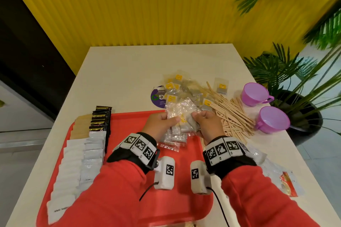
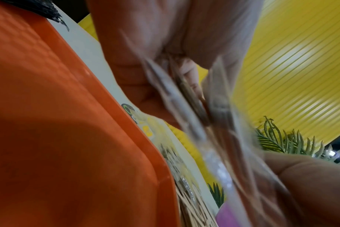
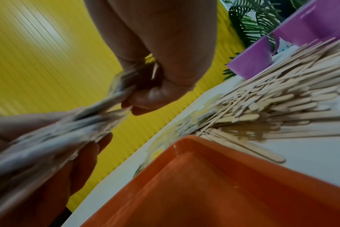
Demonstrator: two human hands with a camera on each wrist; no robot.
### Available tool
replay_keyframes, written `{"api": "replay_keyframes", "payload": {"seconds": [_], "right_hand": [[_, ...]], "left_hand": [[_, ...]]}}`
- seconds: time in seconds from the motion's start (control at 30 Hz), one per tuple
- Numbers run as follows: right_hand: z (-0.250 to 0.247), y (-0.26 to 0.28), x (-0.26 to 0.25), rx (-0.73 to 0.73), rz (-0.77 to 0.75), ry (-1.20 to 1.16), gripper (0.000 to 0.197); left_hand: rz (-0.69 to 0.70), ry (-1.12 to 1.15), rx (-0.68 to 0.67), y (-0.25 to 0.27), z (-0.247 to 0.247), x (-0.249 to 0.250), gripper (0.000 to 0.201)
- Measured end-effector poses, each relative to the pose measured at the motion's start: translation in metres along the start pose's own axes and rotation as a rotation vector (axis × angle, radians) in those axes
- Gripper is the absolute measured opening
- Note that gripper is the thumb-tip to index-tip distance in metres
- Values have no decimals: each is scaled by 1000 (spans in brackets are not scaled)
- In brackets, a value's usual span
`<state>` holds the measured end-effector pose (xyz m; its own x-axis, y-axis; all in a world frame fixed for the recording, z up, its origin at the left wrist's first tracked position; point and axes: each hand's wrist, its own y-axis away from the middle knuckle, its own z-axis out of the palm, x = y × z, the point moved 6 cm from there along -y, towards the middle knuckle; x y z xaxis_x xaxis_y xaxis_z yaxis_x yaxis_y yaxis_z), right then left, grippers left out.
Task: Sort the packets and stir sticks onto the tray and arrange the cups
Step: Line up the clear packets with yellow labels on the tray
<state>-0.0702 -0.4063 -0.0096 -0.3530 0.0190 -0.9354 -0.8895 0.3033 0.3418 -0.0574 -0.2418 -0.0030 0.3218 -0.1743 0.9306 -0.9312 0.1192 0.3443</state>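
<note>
Red is the tray point(image 1: 127, 131), and it sits on a white table point(image 1: 129, 68) close to the person. Both hands are up over the far right part of the tray. The left hand point(image 1: 159, 125) grips a bunch of clear tea bags point(image 1: 181, 114), with the thumb on top and the fingers curled under. The right hand point(image 1: 207, 125) pinches the same bunch from the other side. The wrist views show the bunch between the two hands, but it is blurry there. More clear tea bags point(image 1: 172, 139) lie on the tray just under the hands. On the left side of the tray there are neat rows of packets: white packets point(image 1: 73, 160) near the person, then brown packets point(image 1: 81, 126) and black packets point(image 1: 100, 118) farther away. A loose pile point(image 1: 181, 88) of tea bags with yellow tags lies on the table past the tray, partly on top of a round purple sticker point(image 1: 156, 97). One tea bag point(image 1: 221, 85) lies a bit apart to the right. A big heap of wood sticks point(image 1: 232, 116) is spread on the table right of the tray, touching its edge. Two purple cups stand right of the sticks, the far cup point(image 1: 254, 94) and the near cup point(image 1: 273, 120). A few more packets point(image 1: 280, 175) lie on the table by the right sleeve point(image 1: 258, 199). A green plant point(image 1: 276, 72) stands past the table, and the wall point(image 1: 129, 5) behind is yellow.
</note>
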Motion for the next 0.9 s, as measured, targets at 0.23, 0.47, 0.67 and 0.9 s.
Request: {"api": "replay_keyframes", "payload": {"seconds": [0.23,0.47,0.67,0.9], "right_hand": [[-27,2,-19,267,-121,-95,19],[40,20,-11,-288,-8,39,19],[36,15,-1,-217,-64,191,33],[46,14,9,-274,-83,183,35]], "left_hand": [[-11,-2,200,-5,-23,-6,24],[-48,83,53,-5,2,-7,20],[2,128,22,0,1,-1,26],[94,134,101,4,8,-7,39]]}}
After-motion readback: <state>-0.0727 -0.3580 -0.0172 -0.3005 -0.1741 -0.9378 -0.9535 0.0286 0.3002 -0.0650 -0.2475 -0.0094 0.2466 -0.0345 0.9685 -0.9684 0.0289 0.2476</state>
